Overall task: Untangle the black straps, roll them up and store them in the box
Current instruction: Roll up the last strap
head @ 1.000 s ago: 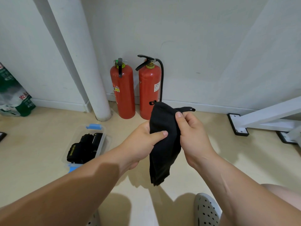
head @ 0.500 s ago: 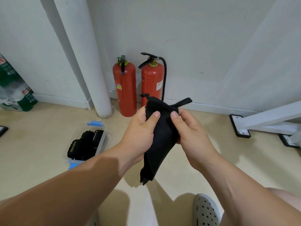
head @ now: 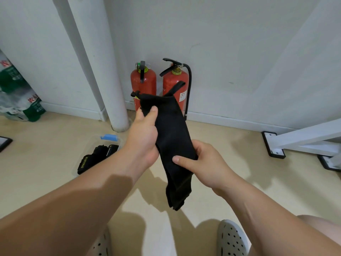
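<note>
On the floor (head: 46, 163) at the left stands a clear plastic box (head: 96, 140) with a blue latch (head: 109, 137) at its far edge. Inside it lie rolled black straps (head: 96, 157), packed side by side, one bearing yellow-green letters that read XUEYING; the left forearm hides the box's near right part. The black strap (head: 173, 137) being worked on is not in the box. It is held up in the air at the middle of the scene, in front of two red fire extinguishers (head: 144, 84) that stand against the far wall, just right of a white pipe (head: 103, 71). This strap is a wide, flat band of matte black fabric, folded lengthwise into several layers. Its far end shows a narrow loop (head: 176, 88) sticking up to the right and a small knotted tab (head: 135, 94) at the left corner. Its near end hangs free below the hands, the stacked layers showing at the edge. The left hand (head: 145, 137) grips the strap near its far end, thumb pressed on the front face and fingers hidden behind. The right hand (head: 204, 163) holds the strap's middle, thumb laid across the front and fingers curled round the right edge. Grey perforated clogs (head: 230, 239) show at the near edge, and a white frame leg (head: 304, 137) with black foot plates stands at the right.
</note>
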